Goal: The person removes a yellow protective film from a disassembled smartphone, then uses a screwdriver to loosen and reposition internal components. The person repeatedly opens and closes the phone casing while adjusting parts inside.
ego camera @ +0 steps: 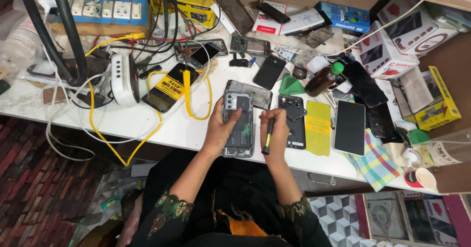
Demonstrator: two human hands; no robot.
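Observation:
An opened smartphone [239, 124] with its back cover off lies on the white workbench [162, 127], showing camera module and circuit parts. My left hand [219, 129] rests on its left side, thumb pressing the phone body. My right hand [275, 129] grips a black screwdriver with a yellow-green stripe [268, 136], tip pointing down near the phone's right edge. A second opened dark phone [293, 122] lies just right of my right hand.
A yellow film sheet [318, 128], black phone [350, 128], checked cloth [375, 161], green wedge [291, 85] and brown bottle [324, 79] lie right. Yellow cable [189, 92], white round device [122, 78] and power strip [105, 10] are left. Boxes [387, 51] stand far right.

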